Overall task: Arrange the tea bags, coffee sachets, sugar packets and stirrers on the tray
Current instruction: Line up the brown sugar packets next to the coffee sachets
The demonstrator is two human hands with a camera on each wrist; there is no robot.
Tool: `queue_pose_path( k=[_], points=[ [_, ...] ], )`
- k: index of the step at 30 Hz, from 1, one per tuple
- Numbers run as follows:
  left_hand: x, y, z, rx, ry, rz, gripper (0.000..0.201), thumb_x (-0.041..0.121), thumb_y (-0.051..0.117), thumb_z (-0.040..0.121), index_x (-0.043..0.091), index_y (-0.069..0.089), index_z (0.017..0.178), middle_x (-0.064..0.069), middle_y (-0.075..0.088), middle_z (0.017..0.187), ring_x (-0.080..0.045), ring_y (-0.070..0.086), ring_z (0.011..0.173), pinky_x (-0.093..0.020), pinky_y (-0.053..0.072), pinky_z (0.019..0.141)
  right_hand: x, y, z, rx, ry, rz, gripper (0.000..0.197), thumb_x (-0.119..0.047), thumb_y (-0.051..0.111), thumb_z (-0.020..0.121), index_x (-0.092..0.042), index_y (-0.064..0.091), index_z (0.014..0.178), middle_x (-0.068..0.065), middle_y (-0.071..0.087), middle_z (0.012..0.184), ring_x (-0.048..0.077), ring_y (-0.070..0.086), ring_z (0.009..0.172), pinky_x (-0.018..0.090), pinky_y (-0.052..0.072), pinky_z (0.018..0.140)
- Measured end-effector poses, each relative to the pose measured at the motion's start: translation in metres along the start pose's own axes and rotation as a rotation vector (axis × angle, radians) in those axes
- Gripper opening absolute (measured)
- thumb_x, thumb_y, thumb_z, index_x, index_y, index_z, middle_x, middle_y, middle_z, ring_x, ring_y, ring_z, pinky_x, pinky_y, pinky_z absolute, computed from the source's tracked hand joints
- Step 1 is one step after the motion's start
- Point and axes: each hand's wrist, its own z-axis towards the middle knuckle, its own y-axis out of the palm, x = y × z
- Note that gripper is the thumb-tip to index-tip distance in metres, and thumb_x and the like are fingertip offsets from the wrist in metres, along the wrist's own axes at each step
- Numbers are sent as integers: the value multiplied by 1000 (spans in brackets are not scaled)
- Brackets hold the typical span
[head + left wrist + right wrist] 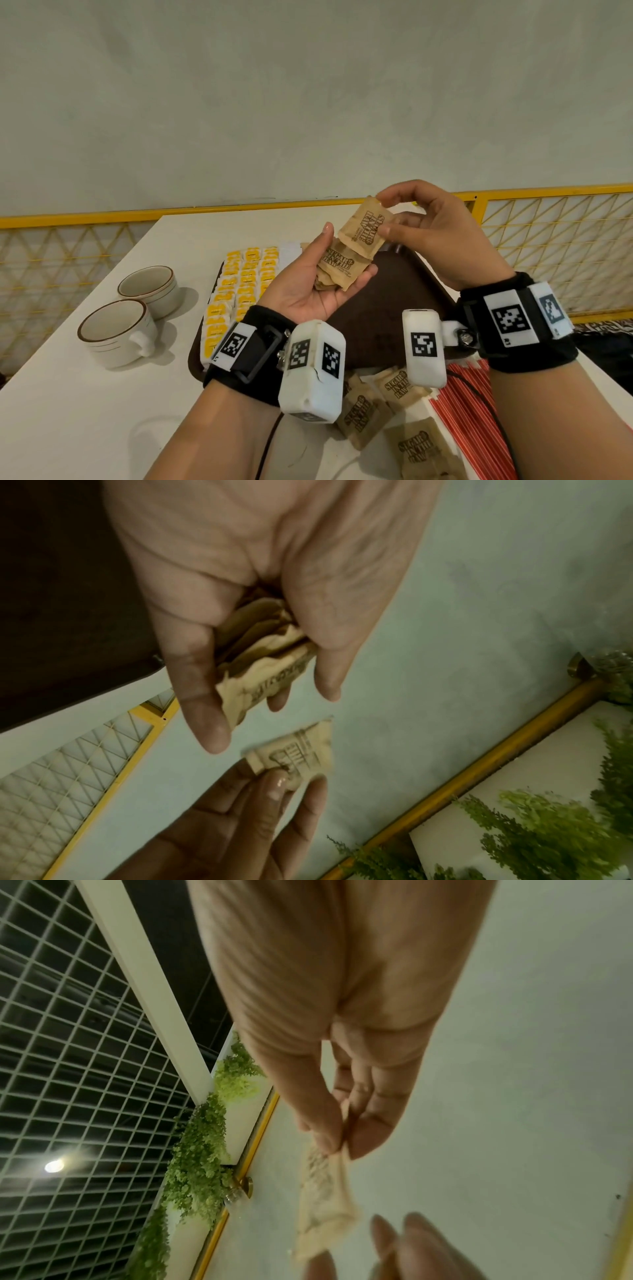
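- My right hand (435, 236) pinches one brown sugar packet (364, 228) between thumb and fingertips, lifted above the tray (404, 294).
- My left hand (308, 284) is palm up, just below, with the fingers curled around a small stack of sugar packets (337, 270); the pinched packet is just above this stack, and I cannot tell if they touch.
- The tray is dark brown and lies on the white table (85, 394). On its left part I see rows of yellow sachets (239, 291), and at the far side some white packets (289, 251).
- More loose sugar packets (363, 414) lie on the table near me, in front of the tray.
- Red stirrers (472, 404) lie at the near right, beside these packets.
- Two white cups (137, 315) with a brown rim line stand left of the tray, touching each other.
- Behind the table there is a yellow railing (555, 219) with mesh and a pale plain wall (308, 102).
- The wrist views show green plants (548, 831) and a dark grid ceiling (68, 1042).
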Motion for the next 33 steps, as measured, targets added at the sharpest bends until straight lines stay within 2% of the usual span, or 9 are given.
queue_pose_path(
  k=[4,9,13,16,18,24,27,30,33],
  points=[
    [-3,-2,3,33,-41,7,63,55,51,86,1,60,116,-25,68,98,-35,70,82,-36,61,64,-1,1,1,8,22,61,25,12,59,85,-11,65,92,6,65,91,13,66,79,27,57,68],
    [-8,-1,5,-24,-46,-47,70,58,43,88,-4,58,116,-25,66,110,-31,70,90,-42,56,81,15,16,1,-93,108,-272,25,3,69,80,-19,68,92,3,69,88,18,66,81,31,58,79],
    [-10,-2,6,-12,-37,-53,63,53,42,92,-4,59,110,-23,68,105,-29,71,88,-41,55,82,23,29,0,-133,89,-533,20,-21,66,86,-24,66,106,-9,67,96,5,62,90,26,51,86],
    [-10,-4,7,34,-26,-31,61,54,43,92,-3,59,108,-22,70,99,-27,71,87,-39,56,80,22,34,-3,-300,163,-581,55,-38,69,83,-25,50,134,-9,59,118,4,55,106,21,44,91],
    [-8,-7,8,62,-40,27,64,58,40,90,-1,61,105,-19,71,94,-25,72,82,-37,57,76,23,36,-4,-393,182,-632,76,-37,73,79,-26,36,144,-8,52,132,4,49,116,19,38,95],
    [-5,-10,7,77,-132,218,76,71,31,86,5,63,105,-19,72,92,-29,71,79,-47,56,75,24,31,-5,-546,136,-609,86,-23,78,77,-30,28,147,-13,50,133,-1,48,116,8,38,95],
    [-5,-12,10,106,-172,261,83,77,31,81,5,66,103,-17,72,93,-28,71,78,-41,58,73,30,36,-6,-569,110,-669,89,-26,82,71,-25,32,146,-11,48,133,2,46,118,16,38,100],
    [-6,-14,11,80,-212,349,94,85,26,72,11,63,118,-16,69,107,-34,65,96,-55,47,91,35,36,-4,-500,60,-681,75,-22,83,69,-19,46,134,-7,56,120,6,52,108,24,43,94],
    [-7,-15,12,47,-200,322,94,85,24,71,15,63,119,-14,68,109,-35,63,99,-56,45,92,36,35,-3,-487,9,-669,68,-22,83,68,-23,49,127,-11,53,112,5,49,104,26,41,92]
  ],
)
